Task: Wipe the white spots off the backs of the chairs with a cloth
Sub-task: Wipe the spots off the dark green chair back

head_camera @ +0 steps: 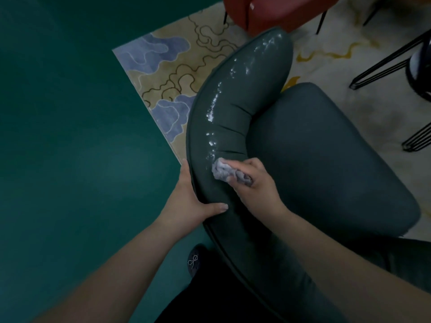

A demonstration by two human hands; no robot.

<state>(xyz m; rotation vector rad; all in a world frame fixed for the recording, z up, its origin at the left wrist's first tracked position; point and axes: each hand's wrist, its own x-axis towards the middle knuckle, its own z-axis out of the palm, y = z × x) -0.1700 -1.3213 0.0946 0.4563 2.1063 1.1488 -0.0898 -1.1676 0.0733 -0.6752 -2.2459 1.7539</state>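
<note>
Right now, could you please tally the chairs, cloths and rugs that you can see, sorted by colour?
Dark grey-green chair, with white spots along its back: 1
Red chair, partly in view at the top: 1
Grey cloth, held by the right hand: 1
Beige rug with blue patches: 1
Total: 4

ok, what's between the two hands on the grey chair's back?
Head view: only a bare strip of the backrest lies between the left hand and the right hand gripping the cloth; no spots there.

Smooth leathery chair back (235, 108), crumpled fabric cloth (221, 170)
</note>
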